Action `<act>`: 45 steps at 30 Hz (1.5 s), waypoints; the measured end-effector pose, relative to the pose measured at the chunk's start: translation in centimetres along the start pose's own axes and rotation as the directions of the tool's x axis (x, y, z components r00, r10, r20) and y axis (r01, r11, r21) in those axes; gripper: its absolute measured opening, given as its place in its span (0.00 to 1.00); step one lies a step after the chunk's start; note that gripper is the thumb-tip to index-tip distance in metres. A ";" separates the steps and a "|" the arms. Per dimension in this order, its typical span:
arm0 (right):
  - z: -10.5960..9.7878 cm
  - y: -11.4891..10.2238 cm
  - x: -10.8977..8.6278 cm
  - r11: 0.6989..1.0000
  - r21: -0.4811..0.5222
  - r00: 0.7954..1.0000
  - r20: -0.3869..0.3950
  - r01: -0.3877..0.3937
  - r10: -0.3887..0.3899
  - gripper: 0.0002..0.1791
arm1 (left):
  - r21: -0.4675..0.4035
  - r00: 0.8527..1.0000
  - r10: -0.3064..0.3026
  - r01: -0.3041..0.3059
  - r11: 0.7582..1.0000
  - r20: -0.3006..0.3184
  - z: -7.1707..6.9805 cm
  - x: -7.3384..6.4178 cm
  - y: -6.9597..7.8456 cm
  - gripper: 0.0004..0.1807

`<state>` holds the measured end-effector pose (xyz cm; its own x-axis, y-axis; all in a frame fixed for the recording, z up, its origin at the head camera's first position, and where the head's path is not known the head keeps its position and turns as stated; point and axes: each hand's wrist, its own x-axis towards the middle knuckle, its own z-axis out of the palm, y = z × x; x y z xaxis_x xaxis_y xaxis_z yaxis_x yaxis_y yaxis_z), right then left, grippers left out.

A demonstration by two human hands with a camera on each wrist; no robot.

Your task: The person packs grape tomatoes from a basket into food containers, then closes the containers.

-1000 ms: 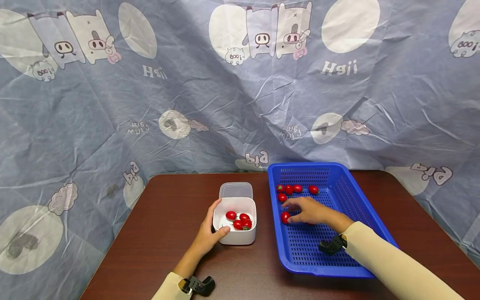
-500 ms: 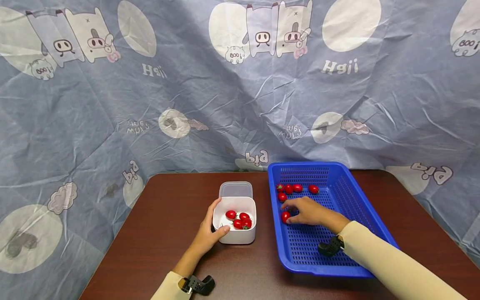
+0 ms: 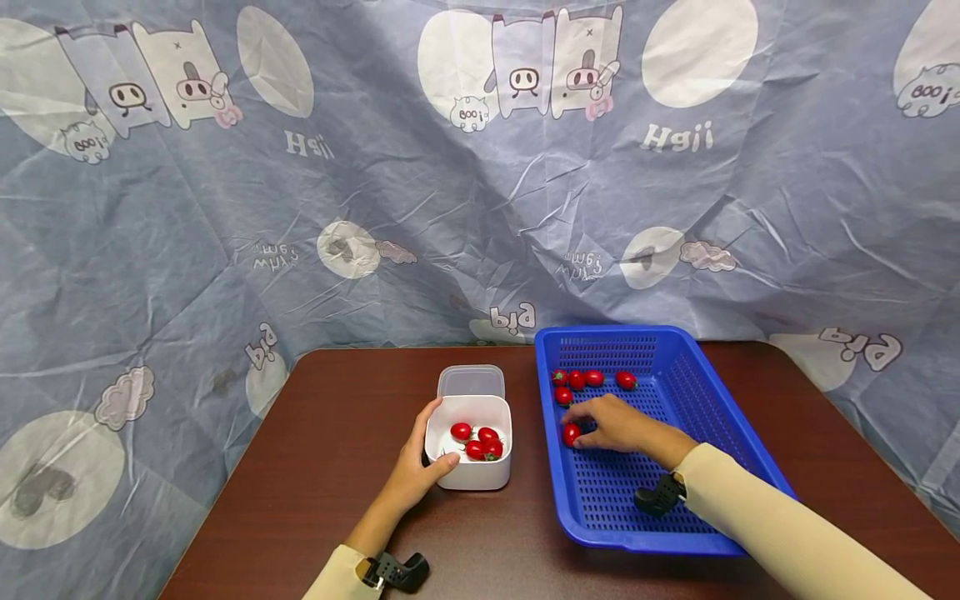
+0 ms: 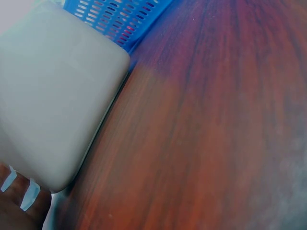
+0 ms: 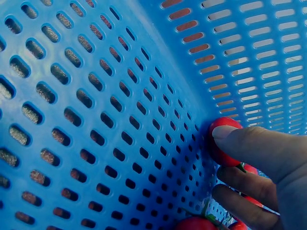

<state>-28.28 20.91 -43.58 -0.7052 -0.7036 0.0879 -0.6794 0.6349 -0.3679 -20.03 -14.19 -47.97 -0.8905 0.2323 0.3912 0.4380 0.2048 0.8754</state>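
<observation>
Hands (image 3: 415, 467) (image 3: 618, 423) around box (image 3: 474, 477) and tomato (image 3: 571, 434)

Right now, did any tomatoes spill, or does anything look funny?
No spill I can see: the tomatoes are in the white box and blue basket, both upright. Only the wrinkled cloth behind looks funny, because some words on it are flipped.

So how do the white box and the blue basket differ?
The blue basket is much larger than the white box. The basket is slotted all over, while the box's visible walls are solid. The left hand grips the box; over the basket's floor, the right hand pinches a tomato. Both contain red tomatoes.
</observation>
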 end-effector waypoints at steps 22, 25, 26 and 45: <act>0.3 0.7 -0.1 0.999 0.008 0.998 -0.057 0.042 -0.041 0.13 | 0.019 1.000 0.015 -0.015 1.000 -0.007 0.1 0.1 -3.9 0.46; 0.3 0.7 0.0 1.000 0.010 0.998 -0.058 0.029 -0.029 0.13 | 0.017 1.000 0.009 -0.009 1.000 -0.008 0.2 0.1 -3.9 0.45; 0.3 0.7 0.0 1.000 0.008 0.998 -0.057 0.024 -0.023 0.13 | 0.020 1.000 0.008 -0.008 1.000 -0.008 0.2 0.1 -3.8 0.45; -0.5 -0.3 0.2 0.997 0.061 0.989 -0.139 -0.044 0.052 0.14 | -0.029 1.000 0.001 -0.001 1.000 0.021 0.0 0.0 0.3 0.45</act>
<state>-28.36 20.76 -43.00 -0.7609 -0.6184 0.1966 -0.6341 0.6445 -0.4272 -19.87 -14.12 -47.74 -0.8871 0.2528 0.3862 0.4348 0.1770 0.8829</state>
